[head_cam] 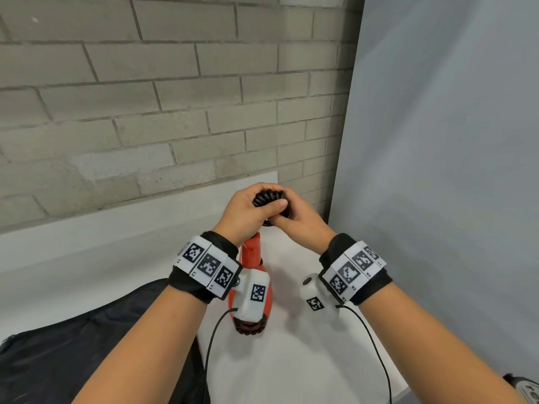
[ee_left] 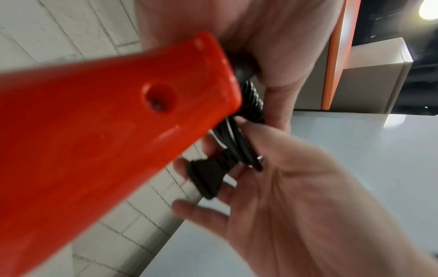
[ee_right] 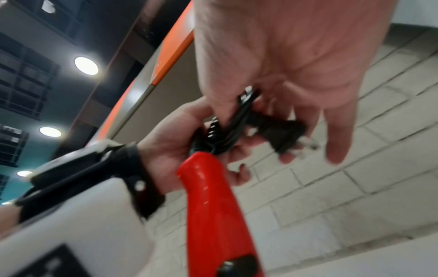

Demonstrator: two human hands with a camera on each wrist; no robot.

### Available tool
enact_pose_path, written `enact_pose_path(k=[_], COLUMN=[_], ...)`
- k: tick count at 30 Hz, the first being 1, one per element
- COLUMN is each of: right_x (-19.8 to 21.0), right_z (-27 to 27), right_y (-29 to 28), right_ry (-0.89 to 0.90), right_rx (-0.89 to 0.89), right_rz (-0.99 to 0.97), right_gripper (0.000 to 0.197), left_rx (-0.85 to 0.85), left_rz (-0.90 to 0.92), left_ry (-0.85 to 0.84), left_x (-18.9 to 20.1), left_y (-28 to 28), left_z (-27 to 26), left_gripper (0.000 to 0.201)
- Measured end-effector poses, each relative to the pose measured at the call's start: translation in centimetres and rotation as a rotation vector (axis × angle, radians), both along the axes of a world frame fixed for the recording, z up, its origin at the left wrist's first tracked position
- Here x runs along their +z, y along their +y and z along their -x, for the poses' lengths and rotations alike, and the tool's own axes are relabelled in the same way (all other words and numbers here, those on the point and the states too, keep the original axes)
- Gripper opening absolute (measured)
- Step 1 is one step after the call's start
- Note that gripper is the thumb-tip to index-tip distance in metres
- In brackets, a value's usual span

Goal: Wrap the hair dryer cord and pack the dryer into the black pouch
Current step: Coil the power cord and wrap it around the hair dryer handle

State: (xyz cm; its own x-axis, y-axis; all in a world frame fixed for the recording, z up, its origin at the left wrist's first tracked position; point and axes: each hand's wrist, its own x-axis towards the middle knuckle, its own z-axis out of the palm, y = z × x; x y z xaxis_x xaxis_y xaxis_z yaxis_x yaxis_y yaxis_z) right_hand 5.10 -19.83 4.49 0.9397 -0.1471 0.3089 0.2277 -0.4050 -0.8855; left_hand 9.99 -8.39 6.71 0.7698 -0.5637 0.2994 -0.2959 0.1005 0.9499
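**Coiled cord gathered at the handle end, not yet secured**

The main risk, as I judge it, is the springy coiled cord (head_cam: 268, 196) unwinding: it is bunched at the butt of the red hair dryer (head_cam: 253, 258), and if either grip slackens before the plug (ee_left: 205, 180) is tucked in, the loops could spring loose and need rewrapping. A second risk is the dryer swinging or dropping, since it hangs from the cord end above the white desk (head_cam: 291, 360) with nothing seen under its body.

The left hand (head_cam: 245, 214) is curled round the cord bundle and the top of the handle, thumb pressed across the coils. The right hand (head_cam: 300, 221) meets it from 3 o'clock; in the wrist views its thumb and forefinger pinch the gathered loops beside the plug, while the other fingers (ee_right: 336, 142) hang straighter and looser.

The black pouch (head_cam: 87, 345) lies on the desk at about 8 o'clock from the dryer, apart from both hands; whether its mouth is open cannot be told.
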Motion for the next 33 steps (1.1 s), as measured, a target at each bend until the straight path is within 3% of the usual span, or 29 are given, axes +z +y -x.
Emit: enact_pose_path(k=[4, 7, 12, 15, 18, 23, 25, 28, 30, 33], right_x=[-0.8, -0.6, 0.2, 0.6, 0.6, 0.2, -0.2, -1.3, -2.7, -4.9], right_z=[0.4, 0.1, -0.5, -0.4, -0.3, -0.3, -0.1, 0.6, 1.1, 1.5], right_y=[-1.5, -2.1, -2.5, -2.3, -2.1, -2.0, -2.0, -1.7, -1.3, 0.0], right_ry=[0.082, -0.004, -0.098, -0.223, -0.254, -0.172, -0.124, -0.101, 0.044, 0.435], right_rx=[0.105, -0.001, -0.178, -0.261, -0.302, -0.291, -0.293, -0.369, -0.365, -0.169], right_rz=[0.189, 0.431, 0.882, 0.980, 1.001, 0.965, 0.849, 0.493, 0.364, 0.331], right_gripper=[0.025, 0.018, 0.023, 0.020, 0.020, 0.024, 0.031, 0.043, 0.047, 0.055], left_rx=[-0.013, -0.016, 0.070, 0.110, 0.149, 0.186, 0.173, 0.197, 0.238, 0.279], left_rz=[-0.066, -0.110, -0.099, -0.108, -0.141, -0.263, -0.233, -0.160, -0.075, 0.030], left_ry=[-0.061, -0.124, -0.115, -0.072, -0.031, 0.027, 0.068, 0.092, 0.119, 0.169], left_x=[0.1, 0.1, 0.0, 0.0, 0.1, 0.0, 0.0, -0.1, -0.3, -0.3], left_y=[0.9, 0.8, 0.6, 0.6, 0.8, 0.8, 0.7, 0.7, 0.6, 0.4], left_z=[-0.9, -0.8, -0.7, -0.6, -0.6, -1.0, -0.9, -0.9, -1.1, -1.1], left_gripper=[0.030, 0.025, 0.016, 0.013, 0.011, 0.032, 0.019, 0.005, 0.004, 0.006])
